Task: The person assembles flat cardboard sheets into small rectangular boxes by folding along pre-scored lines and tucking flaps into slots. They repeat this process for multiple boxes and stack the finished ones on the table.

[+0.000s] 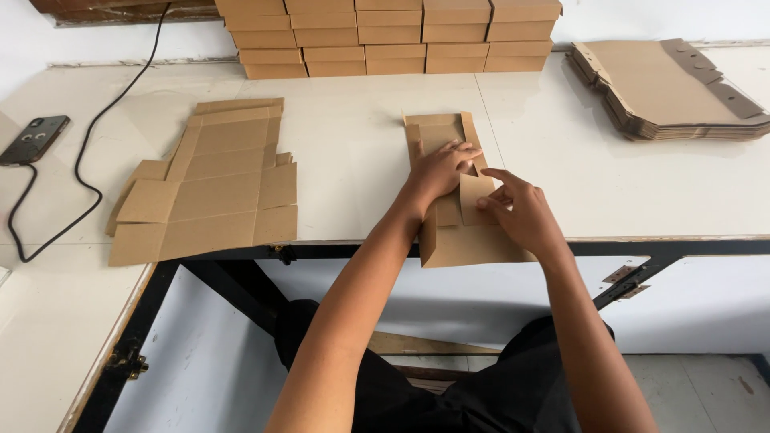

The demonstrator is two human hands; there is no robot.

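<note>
A brown cardboard box blank [457,240] lies on the white table [353,160], partly folded, with its near end hanging over the table's front edge. My left hand [439,170] presses flat on the middle of the blank, fingers spread. My right hand [517,210] pinches a side flap of the same blank and bends it inward. The far end of the blank [435,122] has its side walls standing up.
A flat unfolded box blank [204,188] lies to the left. Finished folded boxes [389,36] are stacked along the back. A pile of flat blanks [670,88] sits at the back right. A phone [34,139] with a black cable [88,144] rests at the far left.
</note>
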